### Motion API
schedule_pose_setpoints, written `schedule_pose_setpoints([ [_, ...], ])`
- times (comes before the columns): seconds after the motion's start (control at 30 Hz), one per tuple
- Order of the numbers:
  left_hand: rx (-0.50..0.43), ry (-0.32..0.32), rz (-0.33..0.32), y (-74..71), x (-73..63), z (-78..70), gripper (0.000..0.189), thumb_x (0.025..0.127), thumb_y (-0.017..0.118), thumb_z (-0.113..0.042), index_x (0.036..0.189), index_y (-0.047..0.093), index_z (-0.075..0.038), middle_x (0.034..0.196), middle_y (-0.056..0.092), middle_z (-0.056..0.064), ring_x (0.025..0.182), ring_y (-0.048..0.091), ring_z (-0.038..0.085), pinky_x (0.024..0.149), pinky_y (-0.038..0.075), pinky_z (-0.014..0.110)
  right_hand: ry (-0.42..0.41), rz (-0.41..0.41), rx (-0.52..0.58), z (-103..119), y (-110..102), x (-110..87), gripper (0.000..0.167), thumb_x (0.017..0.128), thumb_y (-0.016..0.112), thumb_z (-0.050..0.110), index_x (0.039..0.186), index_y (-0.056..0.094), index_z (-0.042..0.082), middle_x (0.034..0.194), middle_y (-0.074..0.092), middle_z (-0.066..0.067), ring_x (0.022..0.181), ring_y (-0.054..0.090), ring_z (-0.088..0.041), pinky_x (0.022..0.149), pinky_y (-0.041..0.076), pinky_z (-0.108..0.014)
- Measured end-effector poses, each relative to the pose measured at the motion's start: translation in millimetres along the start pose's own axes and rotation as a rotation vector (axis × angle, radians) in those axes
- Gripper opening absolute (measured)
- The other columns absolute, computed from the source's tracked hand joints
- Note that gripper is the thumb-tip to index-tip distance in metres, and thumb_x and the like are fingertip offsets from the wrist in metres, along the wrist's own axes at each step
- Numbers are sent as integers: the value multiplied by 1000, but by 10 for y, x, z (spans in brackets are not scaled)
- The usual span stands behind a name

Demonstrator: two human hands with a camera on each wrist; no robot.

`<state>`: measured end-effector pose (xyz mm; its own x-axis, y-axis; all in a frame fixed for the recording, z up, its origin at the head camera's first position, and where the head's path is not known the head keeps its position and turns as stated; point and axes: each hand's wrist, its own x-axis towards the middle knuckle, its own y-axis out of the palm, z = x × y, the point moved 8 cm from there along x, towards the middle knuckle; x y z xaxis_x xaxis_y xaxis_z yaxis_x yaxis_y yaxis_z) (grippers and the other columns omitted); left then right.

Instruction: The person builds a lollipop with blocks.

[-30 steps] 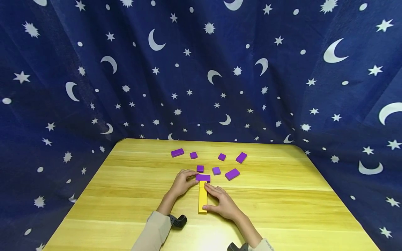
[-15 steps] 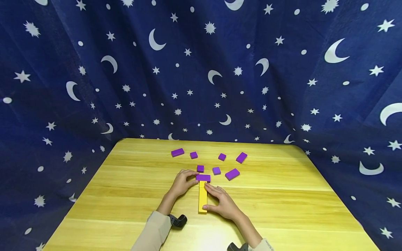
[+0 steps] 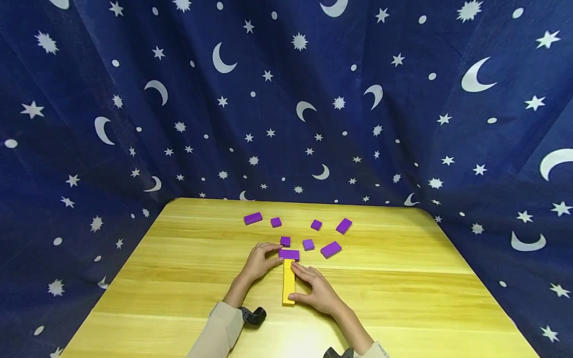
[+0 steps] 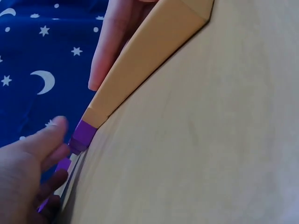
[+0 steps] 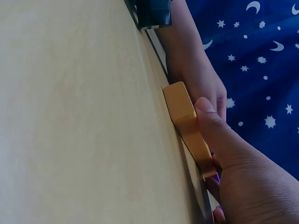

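Note:
In the head view, my left hand [image 3: 258, 262] has its thumb and index finger at the left end of an oblong purple block [image 3: 289, 254], one to the front and one to the back. My right hand [image 3: 317, 289] lies along the right side of a yellow block row [image 3: 288, 284], its thumb near the front end and its fingertips near the back. A seam crosses the row close to its far end, where it meets the purple block. From the right wrist, the right thumb rests on the yellow block's upper edge [image 5: 189, 119]; its other fingers are partly hidden.
Behind the hands lie small purple blocks, including one [image 3: 285, 241] and another [image 3: 308, 244]. Longer purple blocks lie at right [image 3: 331, 249] and back left [image 3: 252, 219]. The wooden table [image 3: 403, 278] ends at a dark blue curtain [image 3: 286, 124] with moons and stars.

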<state>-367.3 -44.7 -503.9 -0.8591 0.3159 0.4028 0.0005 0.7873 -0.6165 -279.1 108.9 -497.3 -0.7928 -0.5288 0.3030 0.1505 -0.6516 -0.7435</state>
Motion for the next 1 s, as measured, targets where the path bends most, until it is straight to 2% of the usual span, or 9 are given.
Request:
schedule_pose_setpoints([
  [0.17,-105,-39,-86,-100,67,29,28,87,66,-21,111,67,-7,109,65,7,97,60,23,86,48,40,13,2,11,-8,-7,-2,75,80,66,48,138,43,5,144,37,-6,131,34,-27,109,18,-49],
  [0.27,-136,-55,-147,-168,175,48,25,87,65,-17,109,68,-5,106,65,10,88,62,22,78,52,36,18,-6,8,-15,-18,-1,75,79,67,47,137,44,6,144,37,-6,131,34,-26,109,17,-48],
  [0.33,-141,-78,-154,-182,255,78,25,87,65,-16,109,68,-5,107,66,10,87,61,21,76,52,34,15,-13,5,-15,-23,0,75,79,67,47,137,44,5,143,38,-6,130,35,-27,109,17,-48],
  [0.4,-153,-95,-122,-161,329,110,27,86,66,-15,111,67,-3,107,66,11,88,62,21,78,52,33,12,-16,6,-15,-19,1,75,79,67,47,137,45,5,143,38,-6,130,35,-27,109,18,-48],
  [0.53,-180,-114,0,-67,412,148,32,84,68,-13,113,64,-1,108,65,13,97,61,26,83,50,38,1,-8,3,-6,-1,3,75,79,67,47,137,44,5,144,37,-6,130,35,-28,108,19,-49],
  [0.63,-167,-127,68,1,447,166,32,83,69,-14,113,66,-3,110,65,10,104,59,25,89,47,39,-3,-5,-3,-4,-2,0,75,80,66,47,137,43,5,144,37,-6,130,35,-29,108,20,-50],
  [0.77,-127,-136,85,29,456,189,27,84,69,-18,109,68,-8,109,65,5,104,58,22,90,47,36,-2,-7,-8,4,-11,3,76,80,65,49,138,43,5,144,36,-6,130,35,-30,108,19,-51],
  [1.0,-163,-142,114,28,398,213,26,84,69,-18,107,68,-6,105,66,6,97,60,20,84,50,33,10,-4,9,7,-12,2,76,79,67,46,138,43,5,144,36,-6,130,34,-28,109,17,-48],
])
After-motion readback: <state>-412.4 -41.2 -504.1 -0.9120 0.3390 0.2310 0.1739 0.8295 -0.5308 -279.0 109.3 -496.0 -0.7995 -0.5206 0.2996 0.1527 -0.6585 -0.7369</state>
